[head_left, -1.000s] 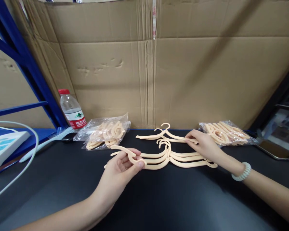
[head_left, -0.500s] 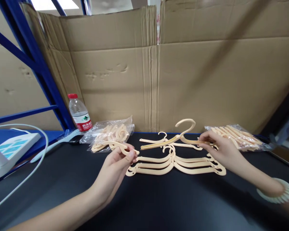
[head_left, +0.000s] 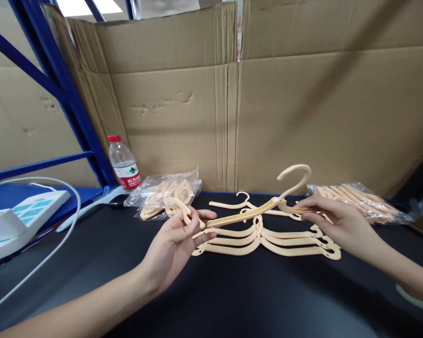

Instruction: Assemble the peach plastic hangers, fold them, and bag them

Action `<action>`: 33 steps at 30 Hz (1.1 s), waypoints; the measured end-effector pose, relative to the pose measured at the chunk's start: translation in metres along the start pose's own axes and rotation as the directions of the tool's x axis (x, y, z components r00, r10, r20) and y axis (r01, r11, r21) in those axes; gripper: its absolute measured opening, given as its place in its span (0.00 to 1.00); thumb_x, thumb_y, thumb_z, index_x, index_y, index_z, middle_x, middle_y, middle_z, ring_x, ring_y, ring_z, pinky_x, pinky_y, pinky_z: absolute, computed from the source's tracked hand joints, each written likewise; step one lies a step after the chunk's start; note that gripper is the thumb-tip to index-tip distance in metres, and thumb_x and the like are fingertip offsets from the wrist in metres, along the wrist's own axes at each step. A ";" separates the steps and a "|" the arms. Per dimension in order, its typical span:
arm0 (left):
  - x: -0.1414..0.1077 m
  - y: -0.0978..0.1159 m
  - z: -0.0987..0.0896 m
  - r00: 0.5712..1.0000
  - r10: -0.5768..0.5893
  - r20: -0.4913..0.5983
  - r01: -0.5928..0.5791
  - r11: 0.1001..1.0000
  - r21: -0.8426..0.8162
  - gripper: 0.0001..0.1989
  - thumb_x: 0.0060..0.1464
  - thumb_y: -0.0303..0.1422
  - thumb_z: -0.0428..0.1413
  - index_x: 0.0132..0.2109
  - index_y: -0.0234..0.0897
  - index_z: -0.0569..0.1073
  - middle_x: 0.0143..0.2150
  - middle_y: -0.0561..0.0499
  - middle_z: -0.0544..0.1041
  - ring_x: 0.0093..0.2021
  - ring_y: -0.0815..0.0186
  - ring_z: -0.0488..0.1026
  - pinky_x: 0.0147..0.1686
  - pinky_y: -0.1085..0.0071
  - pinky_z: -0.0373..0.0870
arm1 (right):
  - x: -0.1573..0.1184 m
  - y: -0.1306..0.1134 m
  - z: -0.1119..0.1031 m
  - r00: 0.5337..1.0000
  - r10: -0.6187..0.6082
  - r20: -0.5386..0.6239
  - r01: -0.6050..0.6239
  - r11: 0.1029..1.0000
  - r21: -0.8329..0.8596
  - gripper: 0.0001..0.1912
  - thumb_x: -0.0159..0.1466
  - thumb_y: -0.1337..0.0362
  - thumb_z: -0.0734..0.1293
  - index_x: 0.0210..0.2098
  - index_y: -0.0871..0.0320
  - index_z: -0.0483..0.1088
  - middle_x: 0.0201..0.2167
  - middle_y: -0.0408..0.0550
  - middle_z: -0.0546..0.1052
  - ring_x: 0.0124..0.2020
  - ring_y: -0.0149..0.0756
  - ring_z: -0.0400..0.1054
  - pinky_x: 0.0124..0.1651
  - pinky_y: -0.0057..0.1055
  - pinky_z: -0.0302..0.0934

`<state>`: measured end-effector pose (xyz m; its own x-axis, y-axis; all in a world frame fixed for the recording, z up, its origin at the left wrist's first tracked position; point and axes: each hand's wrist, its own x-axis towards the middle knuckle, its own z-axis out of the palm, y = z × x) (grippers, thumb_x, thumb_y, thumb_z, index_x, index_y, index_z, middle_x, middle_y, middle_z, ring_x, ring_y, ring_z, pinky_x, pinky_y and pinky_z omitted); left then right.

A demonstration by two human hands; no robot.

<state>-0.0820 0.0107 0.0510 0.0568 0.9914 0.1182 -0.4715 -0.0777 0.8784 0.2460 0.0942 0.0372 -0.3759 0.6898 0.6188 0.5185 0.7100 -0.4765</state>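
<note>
My right hand (head_left: 333,223) pinches one arm of a cream plastic hanger (head_left: 246,214) and holds it above the table, hook upward. Between the thumb and fingers of my left hand (head_left: 178,241) is a small curved cream hanger end piece (head_left: 183,210). Its tip lies close to the free left end of the held hanger; whether they touch I cannot tell. Two fingers of that hand stretch out around the hanger's end. Below and behind lie several cream hangers (head_left: 232,249) in a row on the black table (head_left: 254,295).
A clear bag of curved hanger pieces (head_left: 162,195) lies at the back left beside a red-capped water bottle (head_left: 125,164). Another bag of long pieces (head_left: 359,202) sits at the back right. A white power strip (head_left: 24,220) and cable (head_left: 65,234) are at left; cardboard (head_left: 176,103) stands behind.
The held hanger's left end has come to my left hand, with its hook now farther right and higher. Fingers of my left hand have spread out around that end. The view has shifted slightly.
</note>
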 end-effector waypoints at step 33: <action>-0.004 -0.002 0.003 0.998 -0.036 0.054 0.030 0.994 0.103 0.11 0.48 0.34 0.67 0.29 0.34 0.73 0.31 0.51 0.74 0.27 0.69 0.68 0.30 0.73 0.62 | 0.002 -0.013 0.000 0.992 -0.105 -0.072 0.098 0.992 -0.084 0.05 0.64 0.61 0.65 0.36 0.50 0.74 0.32 0.45 0.79 0.33 0.41 0.73 0.37 0.37 0.68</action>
<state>-0.0784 0.0065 0.0505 0.1216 0.9863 0.1114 -0.3763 -0.0581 0.9247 0.2385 0.0866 0.0449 -0.3720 0.5999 0.7083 0.5419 0.7599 -0.3590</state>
